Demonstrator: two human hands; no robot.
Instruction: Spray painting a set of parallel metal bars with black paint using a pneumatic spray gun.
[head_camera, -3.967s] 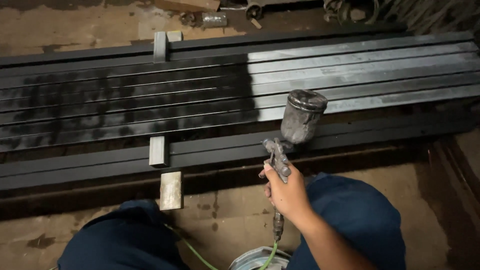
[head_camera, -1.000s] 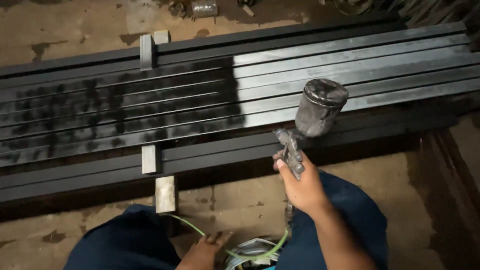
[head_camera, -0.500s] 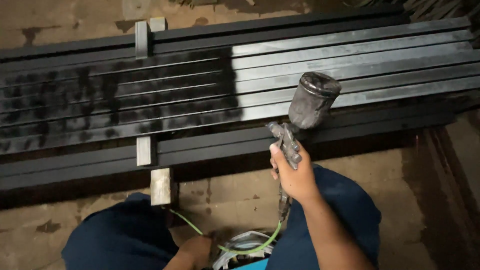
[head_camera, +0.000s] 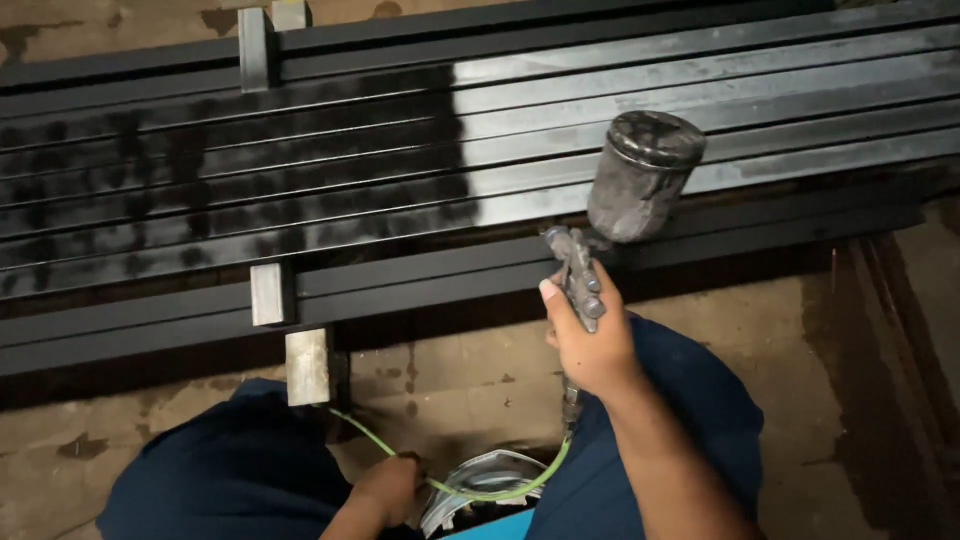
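Floor: we look down on a stained, dusty concrete floor (head_camera: 450, 385) in dim light, with our knees in dark blue trousers (head_camera: 230, 465) at the bottom of the view.

Steel bars: a row of long flat steel bars (head_camera: 700, 95) lies side by side across the whole view, its long axis running left to right and tilted slightly upward toward the right. We take this row as our landmark.

Paint line: the left part of the row is blackened and patchy (head_camera: 250, 190); the right part is bare grey metal. The edge between the two sits just left of the spray gun's cup.

Supports: short square blocks (head_camera: 271, 294) stick out from under the near edge of the row on its left, with one more (head_camera: 307, 366) on the floor just below.

Right hand: our right hand (head_camera: 590, 345) is on the near side of the row, fingers (head_camera: 556, 305) closed firmly round the handle of the spray gun (head_camera: 610, 220). The gun's dark, paint-crusted cup stands above the near bars.

Left hand: our left hand (head_camera: 385, 490) is low between the knees, well off the row. It rests by a green hose (head_camera: 500, 490) and a round metal can (head_camera: 480, 485); we cannot tell how far its fingers are closed.

Key relation: the unpainted steel lies ahead and to the right of the gun, along the bars' length, and the right hand is much the nearer.
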